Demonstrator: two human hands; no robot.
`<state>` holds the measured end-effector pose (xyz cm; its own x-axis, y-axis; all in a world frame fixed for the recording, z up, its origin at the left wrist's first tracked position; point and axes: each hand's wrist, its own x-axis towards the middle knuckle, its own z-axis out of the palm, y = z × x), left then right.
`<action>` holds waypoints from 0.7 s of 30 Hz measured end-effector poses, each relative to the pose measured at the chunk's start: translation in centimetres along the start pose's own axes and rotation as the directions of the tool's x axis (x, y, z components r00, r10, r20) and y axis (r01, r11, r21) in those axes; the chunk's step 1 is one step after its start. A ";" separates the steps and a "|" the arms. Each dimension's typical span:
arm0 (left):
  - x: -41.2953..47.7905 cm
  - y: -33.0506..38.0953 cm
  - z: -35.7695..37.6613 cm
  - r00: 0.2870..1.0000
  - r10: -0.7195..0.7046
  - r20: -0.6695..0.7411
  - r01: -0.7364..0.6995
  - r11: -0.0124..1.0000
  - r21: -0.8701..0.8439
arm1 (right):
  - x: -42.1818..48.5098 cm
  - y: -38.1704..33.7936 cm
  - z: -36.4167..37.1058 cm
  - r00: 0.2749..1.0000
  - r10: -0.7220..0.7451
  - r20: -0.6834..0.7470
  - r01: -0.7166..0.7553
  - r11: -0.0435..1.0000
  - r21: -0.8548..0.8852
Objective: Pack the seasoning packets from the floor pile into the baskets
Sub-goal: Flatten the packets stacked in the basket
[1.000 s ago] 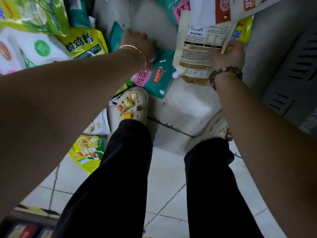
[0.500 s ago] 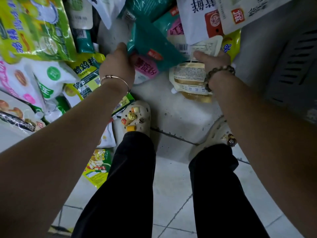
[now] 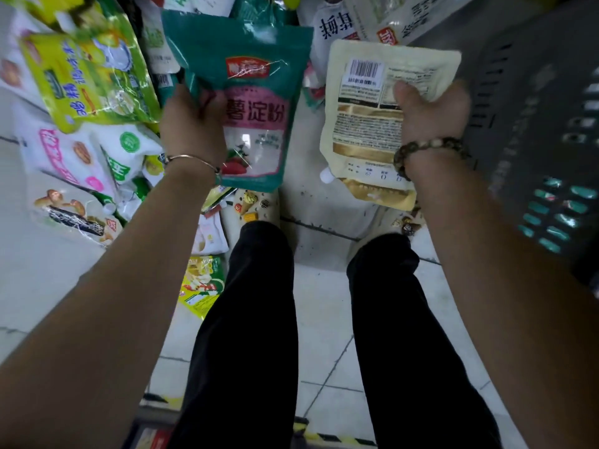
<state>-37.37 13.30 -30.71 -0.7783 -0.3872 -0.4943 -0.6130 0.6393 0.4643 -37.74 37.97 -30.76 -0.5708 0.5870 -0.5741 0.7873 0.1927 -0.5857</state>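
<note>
Above the tiled floor (image 3: 324,319), hands apart, the left hand (image 3: 194,124) grips a teal starch packet (image 3: 249,102) and the right hand (image 3: 431,115) clamps a beige spouted pouch (image 3: 363,124). Neither is packed yet. Far left, a large pile (image 3: 90,92) awaits; the grey basket (image 3: 534,124) stands right.

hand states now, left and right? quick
Left hand: closed on the teal starch packet, lifted off the floor.
Right hand: closed on the beige spout pouch, thumb across its back label.
</note>
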 end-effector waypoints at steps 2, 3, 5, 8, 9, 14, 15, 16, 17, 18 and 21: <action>-1.6 1.8 -2.1 1.000 0.006 -0.030 -0.007 0.999 -0.032 | -1.0 -1.8 -1.6 1.000 -0.021 -0.012 0.021 1.000 -0.006; -2.5 2.9 -3.0 0.999 -0.006 -0.041 0.004 0.999 -0.052 | -1.6 -2.8 -2.5 0.999 -0.036 -0.025 0.035 0.999 -0.017; -4.0 4.9 -4.5 0.998 -0.044 -0.045 0.040 0.995 -0.090 | -2.7 -4.7 -4.5 0.996 -0.071 -0.045 0.070 0.997 -0.034; -6.4 8.1 -6.0 0.996 -0.088 -0.023 0.083 0.984 -0.158 | -4.4 -7.7 -8.0 0.992 -0.117 -0.046 0.115 0.992 -0.049; -7.2 9.2 -6.4 0.997 -0.079 -0.011 0.076 0.980 -0.184 | -4.9 -8.5 -9.4 0.990 -0.133 -0.056 0.131 0.991 -0.035; -11.4 14.7 -7.4 0.997 0.066 0.048 -0.051 0.965 -0.258 | -6.3 -11.0 -16.4 0.973 -0.191 -0.130 0.195 0.981 0.019; -12.2 15.7 -7.4 0.994 0.090 0.055 -0.071 0.959 -0.273 | -6.4 -11.1 -17.7 0.972 -0.188 -0.142 0.191 0.981 0.012; -13.0 16.7 -7.4 0.992 0.111 0.062 -0.089 0.955 -0.283 | -6.4 -11.1 -18.8 0.971 -0.179 -0.155 0.184 0.983 0.014; -13.6 17.6 -7.3 0.989 0.133 0.071 -0.107 0.951 -0.291 | -6.3 -11.0 -20.0 0.972 -0.169 -0.165 0.175 0.984 0.025; -14.3 18.4 -7.2 0.985 0.154 0.082 -0.124 0.950 -0.288 | -6.3 -10.8 -21.2 0.972 -0.158 -0.173 0.166 0.986 0.034; -16.0 20.3 -6.6 0.965 0.243 0.098 -0.216 0.950 -0.225 | -6.1 -9.9 -24.8 0.965 -0.143 -0.218 0.149 0.989 0.008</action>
<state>-38.27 28.09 -8.50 -0.8864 -0.1532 -0.4367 -0.4450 0.5417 0.7131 -36.29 51.95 -7.30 -0.6132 0.7103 -0.3456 0.6919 0.2719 -0.6688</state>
